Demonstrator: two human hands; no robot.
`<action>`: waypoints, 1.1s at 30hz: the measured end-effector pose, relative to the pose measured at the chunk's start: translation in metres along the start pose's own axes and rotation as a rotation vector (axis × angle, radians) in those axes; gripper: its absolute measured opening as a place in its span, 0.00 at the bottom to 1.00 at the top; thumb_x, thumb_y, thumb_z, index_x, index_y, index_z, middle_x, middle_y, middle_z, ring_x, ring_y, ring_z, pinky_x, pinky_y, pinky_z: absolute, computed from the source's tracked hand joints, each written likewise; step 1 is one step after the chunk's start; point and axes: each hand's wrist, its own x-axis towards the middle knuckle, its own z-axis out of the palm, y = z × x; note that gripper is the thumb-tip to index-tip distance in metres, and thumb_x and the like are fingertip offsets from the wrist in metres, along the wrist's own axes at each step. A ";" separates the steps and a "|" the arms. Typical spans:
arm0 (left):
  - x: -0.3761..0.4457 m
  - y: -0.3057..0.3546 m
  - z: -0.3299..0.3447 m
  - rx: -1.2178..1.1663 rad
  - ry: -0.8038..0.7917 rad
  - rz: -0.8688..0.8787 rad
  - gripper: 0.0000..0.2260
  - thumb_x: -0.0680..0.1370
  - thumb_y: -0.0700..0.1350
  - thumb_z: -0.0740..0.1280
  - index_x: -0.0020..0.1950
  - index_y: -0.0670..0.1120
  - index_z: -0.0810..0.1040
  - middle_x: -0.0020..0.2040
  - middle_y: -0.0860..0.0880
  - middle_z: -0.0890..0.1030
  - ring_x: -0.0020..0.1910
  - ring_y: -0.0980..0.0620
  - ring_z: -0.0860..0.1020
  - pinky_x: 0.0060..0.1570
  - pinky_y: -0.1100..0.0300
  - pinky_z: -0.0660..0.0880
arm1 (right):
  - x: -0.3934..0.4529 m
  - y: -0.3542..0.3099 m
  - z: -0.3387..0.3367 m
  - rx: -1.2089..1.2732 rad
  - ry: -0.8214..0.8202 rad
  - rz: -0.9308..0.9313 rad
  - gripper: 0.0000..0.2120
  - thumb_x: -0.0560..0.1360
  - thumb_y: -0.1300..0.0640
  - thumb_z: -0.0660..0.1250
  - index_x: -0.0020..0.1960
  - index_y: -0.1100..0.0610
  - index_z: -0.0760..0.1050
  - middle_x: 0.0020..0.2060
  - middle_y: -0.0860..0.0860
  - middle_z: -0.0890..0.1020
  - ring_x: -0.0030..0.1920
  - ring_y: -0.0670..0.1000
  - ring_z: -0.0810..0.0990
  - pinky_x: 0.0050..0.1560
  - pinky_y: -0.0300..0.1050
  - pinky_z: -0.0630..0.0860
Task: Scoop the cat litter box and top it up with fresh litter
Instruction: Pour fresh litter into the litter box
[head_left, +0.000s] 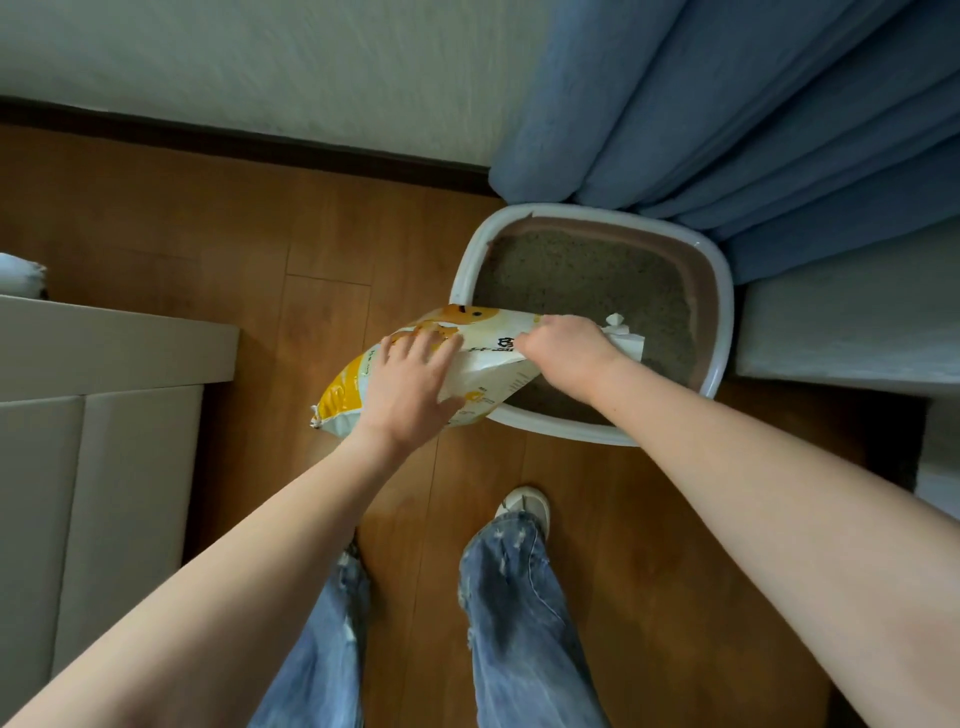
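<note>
A white litter box (723, 291) with a brown inner wall stands on the wood floor, filled with grey-brown litter (587, 280). A yellow and white litter bag (467, 322) lies tilted over the box's near left rim, its torn white mouth over the litter. My left hand (410, 389) lies on the bag's middle with fingers spread and the thumb wrapped under its lower side. My right hand (566, 348) grips the bag near its open end, fingers curled round the plastic. No scoop is in view.
Blue curtain folds (753, 104) hang over the box's far right corner. A pale ledge (841, 332) stands right of the box. A beige cabinet (104, 415) stands at the left. My legs in jeans (519, 613) and a white shoe (524, 504) are on the floor below.
</note>
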 end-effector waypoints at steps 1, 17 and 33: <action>-0.009 -0.014 0.008 0.012 -0.042 -0.051 0.38 0.68 0.58 0.75 0.73 0.48 0.64 0.67 0.41 0.72 0.64 0.37 0.71 0.65 0.40 0.66 | 0.000 0.001 0.002 0.008 0.004 0.005 0.12 0.79 0.64 0.58 0.60 0.58 0.73 0.53 0.56 0.79 0.54 0.57 0.78 0.50 0.51 0.75; -0.051 -0.095 0.051 -0.254 -0.208 -0.587 0.09 0.78 0.38 0.67 0.56 0.39 0.71 0.55 0.38 0.75 0.50 0.40 0.77 0.49 0.49 0.77 | 0.002 0.001 0.023 0.104 -0.008 0.111 0.16 0.79 0.65 0.57 0.64 0.55 0.74 0.59 0.54 0.79 0.63 0.58 0.74 0.58 0.55 0.74; -0.046 -0.069 0.029 0.150 -0.135 -0.234 0.07 0.78 0.42 0.65 0.42 0.46 0.69 0.42 0.45 0.81 0.42 0.42 0.78 0.42 0.55 0.61 | -0.002 0.005 0.029 0.181 -0.083 0.395 0.20 0.78 0.68 0.56 0.67 0.55 0.72 0.59 0.58 0.78 0.58 0.58 0.77 0.56 0.53 0.76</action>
